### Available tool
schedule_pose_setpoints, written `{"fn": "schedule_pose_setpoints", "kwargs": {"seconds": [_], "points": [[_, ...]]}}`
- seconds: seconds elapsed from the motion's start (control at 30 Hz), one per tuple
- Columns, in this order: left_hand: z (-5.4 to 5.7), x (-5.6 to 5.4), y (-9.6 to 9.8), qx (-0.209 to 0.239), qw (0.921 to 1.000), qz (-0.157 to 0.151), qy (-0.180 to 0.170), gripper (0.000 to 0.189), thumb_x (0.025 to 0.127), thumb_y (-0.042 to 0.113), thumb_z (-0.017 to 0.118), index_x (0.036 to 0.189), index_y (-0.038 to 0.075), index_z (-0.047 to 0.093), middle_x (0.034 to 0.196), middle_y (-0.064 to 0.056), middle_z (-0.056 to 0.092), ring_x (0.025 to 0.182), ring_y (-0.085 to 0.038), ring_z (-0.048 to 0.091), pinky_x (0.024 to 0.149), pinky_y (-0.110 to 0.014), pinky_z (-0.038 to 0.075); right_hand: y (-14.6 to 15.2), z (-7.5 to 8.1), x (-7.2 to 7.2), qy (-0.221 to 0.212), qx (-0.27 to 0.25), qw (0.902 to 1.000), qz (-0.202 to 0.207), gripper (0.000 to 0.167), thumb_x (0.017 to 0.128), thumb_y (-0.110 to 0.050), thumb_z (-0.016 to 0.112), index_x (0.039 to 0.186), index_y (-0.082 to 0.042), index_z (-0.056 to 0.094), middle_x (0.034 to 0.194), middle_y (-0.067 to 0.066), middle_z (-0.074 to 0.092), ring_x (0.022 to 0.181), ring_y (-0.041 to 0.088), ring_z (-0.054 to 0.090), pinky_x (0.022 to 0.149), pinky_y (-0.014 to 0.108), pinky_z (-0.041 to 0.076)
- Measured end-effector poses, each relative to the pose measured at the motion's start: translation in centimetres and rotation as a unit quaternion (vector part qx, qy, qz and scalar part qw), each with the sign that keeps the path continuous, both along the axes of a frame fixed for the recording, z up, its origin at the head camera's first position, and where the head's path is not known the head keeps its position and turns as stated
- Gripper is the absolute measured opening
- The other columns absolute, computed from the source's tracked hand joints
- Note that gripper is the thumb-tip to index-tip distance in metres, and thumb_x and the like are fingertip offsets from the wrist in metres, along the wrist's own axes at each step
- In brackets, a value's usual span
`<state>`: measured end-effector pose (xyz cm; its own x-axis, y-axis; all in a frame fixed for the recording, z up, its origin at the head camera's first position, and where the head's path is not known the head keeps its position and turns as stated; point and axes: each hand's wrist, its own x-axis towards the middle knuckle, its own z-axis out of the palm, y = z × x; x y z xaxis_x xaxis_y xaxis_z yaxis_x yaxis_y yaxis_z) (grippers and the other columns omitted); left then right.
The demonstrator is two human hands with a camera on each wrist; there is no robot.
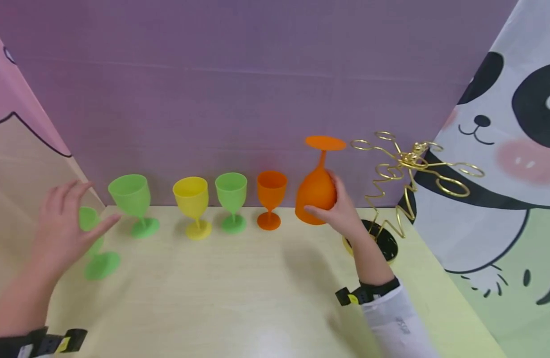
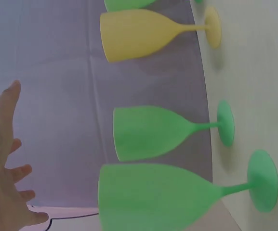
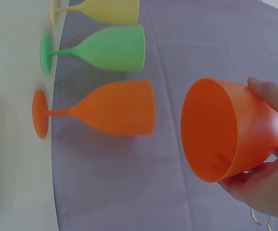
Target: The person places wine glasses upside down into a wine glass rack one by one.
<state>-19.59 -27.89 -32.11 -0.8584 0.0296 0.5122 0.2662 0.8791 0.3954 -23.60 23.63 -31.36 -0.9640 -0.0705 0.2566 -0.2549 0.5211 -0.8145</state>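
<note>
My right hand [image 1: 339, 211] grips an orange goblet [image 1: 317, 191] by its bowl, upside down and off the table, foot at the top. In the right wrist view the bowl's open mouth [image 3: 208, 130] faces the camera. Just left of it stands an upright orange goblet [image 1: 271, 189]. A green goblet [image 1: 231, 191] and a yellow goblet [image 1: 192, 199] continue the row, then a larger-looking green goblet [image 1: 130, 196]. My left hand [image 1: 62, 226] is raised with spread fingers, in front of another green goblet [image 1: 102, 266] that it partly hides; it holds nothing.
A gold wire rack [image 1: 411, 159] with looped arms rises at the right from a black-and-gold round base [image 1: 386, 243], partly behind my right forearm. A purple cloth [image 1: 221, 109] hangs behind the pale table [image 1: 221, 298]. A panda-print cloth [image 1: 503, 164] hangs at the right.
</note>
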Motion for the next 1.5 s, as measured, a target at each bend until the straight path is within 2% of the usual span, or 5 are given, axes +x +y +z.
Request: {"fn": "schedule_pose_setpoints", "kwargs": {"seconds": [0.2,0.43,0.73,1.13,1.5], "points": [[-0.5,-0.5,-1.6,-0.061,0.9959,0.041,-0.052,0.092,0.089,0.054,0.059,0.153,0.004,0.016,0.154,-0.034,0.010,0.139,-0.058,0.006,0.106,-0.075,0.008,1.5,0.2,0.2,0.001,-0.005,0.9999,-0.015,0.101,0.081,-0.028,0.079,0.155,-0.021,0.011,0.150,0.015,0.032,0.125,0.039,0.043,0.103,0.058,0.042],[-1.6,-0.6,-2.8,-0.075,0.9887,0.058,-0.116,0.096,0.089,0.059,0.056,0.155,0.009,0.006,0.153,-0.036,0.003,0.135,-0.063,0.003,0.095,-0.082,0.012,2.9,0.2,0.4,-0.001,-0.011,0.9991,-0.042,0.104,0.080,-0.032,0.079,0.155,-0.022,0.009,0.151,0.017,0.031,0.126,0.041,0.043,0.105,0.058,0.040],[-2.3,-0.7,-3.2,-0.083,0.9810,0.065,-0.163,0.099,0.089,0.064,0.052,0.154,0.007,0.004,0.151,-0.039,0.001,0.132,-0.066,0.003,0.090,-0.084,0.012,4.4,-0.2,0.4,-0.010,-0.016,0.9974,-0.070,0.105,0.080,-0.036,0.079,0.156,-0.025,0.007,0.152,0.017,0.030,0.127,0.042,0.041,0.106,0.060,0.039],[-4.3,-1.0,-3.8,-0.118,0.9749,0.058,-0.180,0.100,0.088,0.068,0.050,0.153,0.003,0.011,0.144,-0.044,0.012,0.124,-0.070,0.012,0.088,-0.085,0.011,5.9,0.0,0.9,-0.014,-0.039,0.9928,-0.113,0.107,0.080,-0.039,0.078,0.156,-0.030,0.003,0.153,0.016,0.029,0.130,0.041,0.038,0.108,0.059,0.036],[-4.1,-1.2,-4.2,-0.117,0.9782,0.071,-0.156,0.096,0.090,0.064,0.050,0.154,0.005,0.011,0.146,-0.043,0.007,0.127,-0.071,0.007,0.091,-0.084,0.010,6.6,0.2,1.5,-0.024,-0.044,0.9892,-0.137,0.107,0.082,-0.042,0.075,0.156,-0.026,-0.001,0.156,0.016,0.024,0.133,0.042,0.035,0.110,0.060,0.034]]}}
